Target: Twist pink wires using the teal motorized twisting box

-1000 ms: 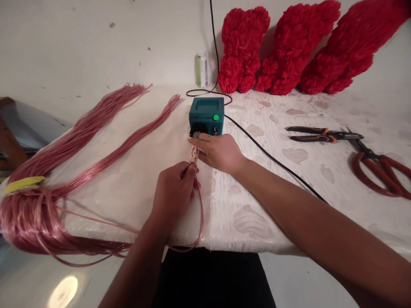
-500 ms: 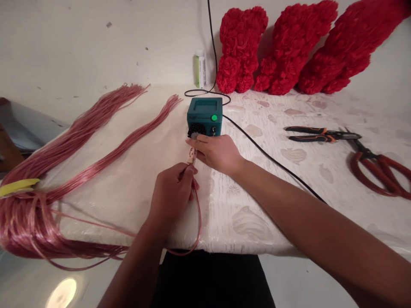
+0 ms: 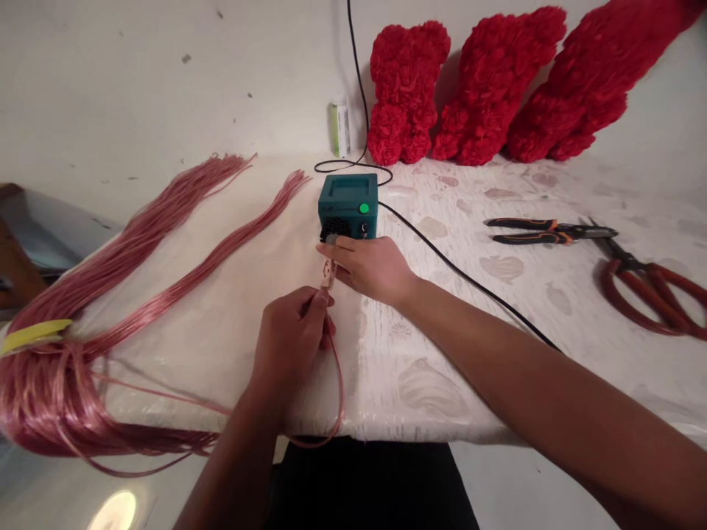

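Note:
My left hand (image 3: 288, 346) pinches a pale patterned strip (image 3: 327, 276), and a thin pink wire (image 3: 338, 397) loops down from it towards the table edge. My right hand (image 3: 373, 269) lies just above, its fingers reaching over the strip's top end to a small grey tip (image 3: 331, 239). That tip sits against the front of a teal box (image 3: 347, 202) with a green button and a dark vent grille. Whether my right hand grips anything is hidden. Long bunches of pink wire (image 3: 193, 272) spread across the left side, gathered by yellow tape (image 3: 36, 335).
A black cord (image 3: 458, 276) runs from the box across the white patterned tabletop (image 3: 442, 383). To the right lie orange-handled pliers (image 3: 552, 232) and red-handled scissors (image 3: 652, 298). Red flower-covered bear shapes (image 3: 406, 96) and a small bottle (image 3: 339, 129) stand against the wall.
The whole view has drifted slightly, with the box and hands sitting further left and lower. My hands keep the same positions on the strip and near the box.

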The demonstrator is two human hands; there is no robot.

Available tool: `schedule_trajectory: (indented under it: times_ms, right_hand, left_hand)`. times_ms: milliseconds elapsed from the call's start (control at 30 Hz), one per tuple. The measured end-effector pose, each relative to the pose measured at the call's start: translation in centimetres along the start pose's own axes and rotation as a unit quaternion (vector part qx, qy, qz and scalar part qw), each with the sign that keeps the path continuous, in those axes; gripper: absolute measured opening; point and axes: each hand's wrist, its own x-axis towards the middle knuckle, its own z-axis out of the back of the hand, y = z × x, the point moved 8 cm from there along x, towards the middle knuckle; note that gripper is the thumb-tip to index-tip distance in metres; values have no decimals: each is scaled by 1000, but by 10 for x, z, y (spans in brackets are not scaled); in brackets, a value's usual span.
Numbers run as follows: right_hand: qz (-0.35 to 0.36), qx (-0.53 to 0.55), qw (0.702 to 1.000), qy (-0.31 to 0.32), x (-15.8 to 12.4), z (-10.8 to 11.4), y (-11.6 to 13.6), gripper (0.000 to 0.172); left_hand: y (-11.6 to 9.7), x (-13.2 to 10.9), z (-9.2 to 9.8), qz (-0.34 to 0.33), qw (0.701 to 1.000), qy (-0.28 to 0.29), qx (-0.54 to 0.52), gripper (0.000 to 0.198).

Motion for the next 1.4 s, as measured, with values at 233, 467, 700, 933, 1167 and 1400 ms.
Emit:
schedule_trajectory:
  times_ms: [233,467,700,933,1167,1400]
  right_hand:
    - [10,-5,1000,-3,0,-1,2,39]
    - [-2,-14,1000,3,0,0,4,38]
    - [-10,-10,1000,0,0,-1,4,41]
    - [-4,-6,1000,1,-1,1,3,40]
    - [-8,38,999,-4,0,0,0,41]
    - [-26,271,962,-28,-7,4,-12,60]
  left_hand:
    - [0,1,3,1,1000,-11,13,25]
    - [0,-1,2,-11,999,-18,29,26]
    - [3,-1,0,-2,999,-22,27,28]
    - [1,0,-1,-4,1000,-20,21,27]
    - [0,-8,8,-19,998,11,60,30]
    - [4,-39,16,-15,998,50,37,32]
